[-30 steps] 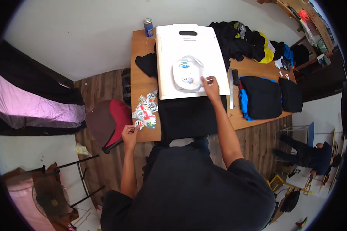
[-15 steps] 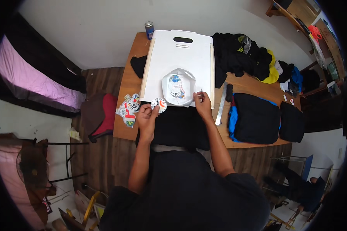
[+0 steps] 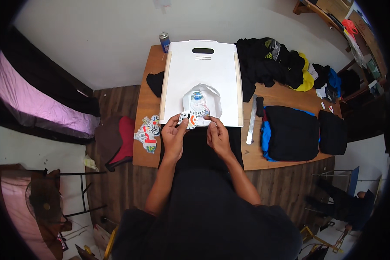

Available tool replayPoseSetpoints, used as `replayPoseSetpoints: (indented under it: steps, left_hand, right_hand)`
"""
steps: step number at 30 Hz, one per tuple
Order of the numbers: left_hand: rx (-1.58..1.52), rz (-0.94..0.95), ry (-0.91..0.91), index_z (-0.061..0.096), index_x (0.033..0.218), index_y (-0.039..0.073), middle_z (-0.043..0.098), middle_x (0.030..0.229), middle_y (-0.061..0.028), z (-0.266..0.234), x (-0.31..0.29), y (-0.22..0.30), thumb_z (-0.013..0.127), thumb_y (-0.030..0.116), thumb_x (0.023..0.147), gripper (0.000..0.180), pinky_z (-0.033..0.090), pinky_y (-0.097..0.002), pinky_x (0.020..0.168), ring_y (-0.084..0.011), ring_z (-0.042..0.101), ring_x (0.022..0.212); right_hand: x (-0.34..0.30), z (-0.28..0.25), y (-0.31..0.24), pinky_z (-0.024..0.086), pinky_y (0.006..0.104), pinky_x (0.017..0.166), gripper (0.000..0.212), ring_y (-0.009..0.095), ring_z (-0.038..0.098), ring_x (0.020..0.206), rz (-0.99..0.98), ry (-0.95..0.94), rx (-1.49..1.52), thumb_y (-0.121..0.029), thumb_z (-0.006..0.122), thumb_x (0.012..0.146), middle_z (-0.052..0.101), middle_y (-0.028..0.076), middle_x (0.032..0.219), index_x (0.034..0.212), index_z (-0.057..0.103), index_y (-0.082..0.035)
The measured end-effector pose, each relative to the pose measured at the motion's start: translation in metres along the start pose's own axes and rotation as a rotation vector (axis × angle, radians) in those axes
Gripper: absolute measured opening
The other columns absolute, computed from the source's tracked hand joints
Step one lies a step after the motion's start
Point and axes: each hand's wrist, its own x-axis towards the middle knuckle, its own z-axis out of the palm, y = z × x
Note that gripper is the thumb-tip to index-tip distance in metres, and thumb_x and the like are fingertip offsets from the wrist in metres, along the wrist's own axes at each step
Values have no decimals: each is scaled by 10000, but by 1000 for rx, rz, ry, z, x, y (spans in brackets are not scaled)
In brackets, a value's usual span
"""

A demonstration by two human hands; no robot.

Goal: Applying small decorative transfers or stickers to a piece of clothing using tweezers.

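Note:
My left hand (image 3: 174, 139) pinches a round white sticker-like disc (image 3: 186, 118) with black and orange patterns between thumb and fingers. My right hand (image 3: 218, 138) is closed beside it, its fingertips pinched at the disc's right side. What exactly sits in that pinch is too small to make out. Just beyond both hands, an open white pouch with raised, crumpled walls (image 3: 214, 102) lies on a white board (image 3: 201, 69). Blue, red and patterned shapes (image 3: 197, 96) show inside it. Several colourful patterned cut-outs (image 3: 148, 133) lie on the table to the left.
The wooden table (image 3: 251, 158) bears a metal ruler (image 3: 251, 121), a small black object (image 3: 259, 106) and folded black clothes (image 3: 292, 132) to the right. Black garments (image 3: 264, 56) heap at the back right. A spray can (image 3: 164, 42) stands at the far left corner.
My right hand has come left and nearer, from the pouch's right rim to the disc. My left hand has moved the disc rightward, in front of the pouch. The view has shifted slightly.

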Motion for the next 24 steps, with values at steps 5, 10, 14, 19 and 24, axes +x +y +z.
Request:
replayPoseSetpoints:
  steps: [5,10,14,19,24]
  left_hand:
    - [5,-11,-8,555,1237,-82,687,1065,-123,2,9,-7,665,59,958,331,539,-241,799,-130,679,918]
    - [107,19,4,582,1222,-103,704,1028,-135,2,10,-12,673,34,948,320,523,-217,792,-115,670,907]
    - [151,12,-17,579,1230,-110,704,1028,-145,-2,16,-18,675,28,945,330,521,-213,787,-113,666,904]
    - [155,-5,4,583,1227,-116,703,1028,-153,0,22,-17,677,34,947,332,522,-218,782,-119,664,903]
    - [176,-20,-2,579,1234,-118,703,1032,-155,-1,26,-18,671,40,952,336,527,-223,791,-128,670,910]
  right_hand:
    - [11,9,15,303,198,486,247,20,323,519,-60,154,136,-244,518,1055,346,-69,643,1186,564,-40]
    - [27,6,-14,271,190,530,150,2,302,574,-104,67,-137,-164,628,997,342,-107,656,1073,623,-35]
    - [38,4,-8,286,185,555,173,-4,355,626,-33,94,-134,-174,657,988,442,-93,692,962,662,-3]
    - [39,4,-7,383,203,609,239,17,459,689,-19,160,-164,-213,594,1027,571,-52,761,986,662,13]
    - [49,9,-16,284,215,487,297,1,358,556,-17,244,-105,-288,565,1040,486,-89,668,964,680,-25]
